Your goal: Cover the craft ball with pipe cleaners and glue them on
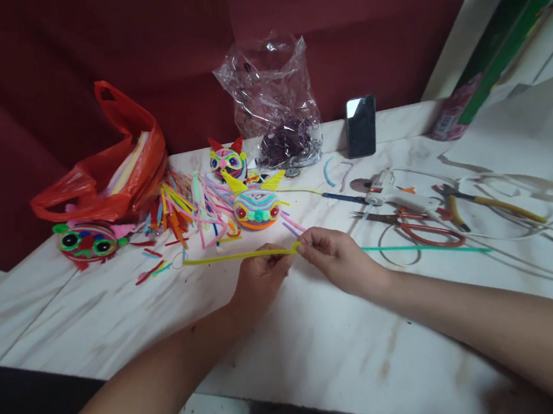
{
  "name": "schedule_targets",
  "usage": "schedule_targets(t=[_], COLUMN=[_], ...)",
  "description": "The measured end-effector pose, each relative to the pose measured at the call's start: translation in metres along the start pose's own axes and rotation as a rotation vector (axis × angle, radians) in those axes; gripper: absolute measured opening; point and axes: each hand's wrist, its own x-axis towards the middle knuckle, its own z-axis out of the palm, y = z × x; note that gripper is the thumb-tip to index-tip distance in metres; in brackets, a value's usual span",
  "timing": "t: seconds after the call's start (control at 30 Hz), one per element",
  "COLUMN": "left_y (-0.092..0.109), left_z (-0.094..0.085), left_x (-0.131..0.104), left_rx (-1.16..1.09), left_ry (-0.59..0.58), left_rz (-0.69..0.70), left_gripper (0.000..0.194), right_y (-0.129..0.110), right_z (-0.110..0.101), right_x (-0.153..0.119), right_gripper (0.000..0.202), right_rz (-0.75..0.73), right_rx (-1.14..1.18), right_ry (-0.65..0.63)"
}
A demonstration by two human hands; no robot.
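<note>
A yellow pipe cleaner point(217, 259) stretches sideways above the marble-patterned table, its right end bent into a small curl. My left hand point(264, 267) is closed on it near that end. The fingertips of my right hand point(330, 254) pinch the curled end, close beside my left hand. Just beyond my hands sits a round striped animal head point(257, 204) with yellow horns, red eyes and a green nose. A green pipe cleaner point(427, 248) lies on the table to the right, passing behind my right hand.
Red scissors point(431, 232), pliers point(500, 201) and a white glue gun point(388, 193) with its cable lie right. A phone point(361, 127) and clear bag point(277, 109) stand behind. Left are a red bag point(102, 181), colourful pipe cleaners point(176, 209) and another head point(90, 243).
</note>
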Motion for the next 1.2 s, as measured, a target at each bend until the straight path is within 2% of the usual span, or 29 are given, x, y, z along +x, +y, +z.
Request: schedule_targets(t=[0.2, 0.4, 0.57, 0.7, 0.9, 0.97, 1.07, 1.2], left_y=[0.006, 0.000, 0.006, 0.014, 0.005, 0.003, 0.006, 0.010], left_z=[-0.002, -0.006, -0.012, -0.016, -0.006, -0.002, 0.000, -0.002], left_x=[0.001, 0.001, 0.006, 0.008, 0.001, -0.002, -0.005, -0.005], left_rx=[0.031, 0.168, 0.249, 0.274, -0.098, -0.179, -0.172, -0.080], left_ry=[0.010, -0.015, -0.144, -0.221, -0.010, 0.004, -0.012, 0.009], left_rz=[0.020, 0.080, 0.062, 0.132, 0.046, 0.037, 0.041, 0.062], left_gripper=[0.016, 0.013, 0.012, 0.010, 0.019, 0.021, 0.022, 0.020], right_y=[-0.003, -0.006, -0.004, -0.005, -0.007, -0.007, -0.006, -0.007], right_z=[0.000, -0.007, -0.011, -0.010, 0.002, 0.006, 0.008, 0.006], right_x=[-0.001, 0.000, 0.001, 0.001, -0.002, -0.005, -0.009, -0.010], right_gripper=[0.023, 0.012, 0.012, 0.012, 0.022, 0.025, 0.023, 0.021], right_rz=[-0.026, -0.241, -0.261, -0.213, 0.018, 0.050, -0.015, -0.166], right_rx=[-0.061, -0.375, -0.473, -0.399, 0.077, 0.149, 0.164, 0.030], right_ry=[-0.026, -0.074, -0.192, -0.191, -0.126, -0.092, -0.062, -0.041])
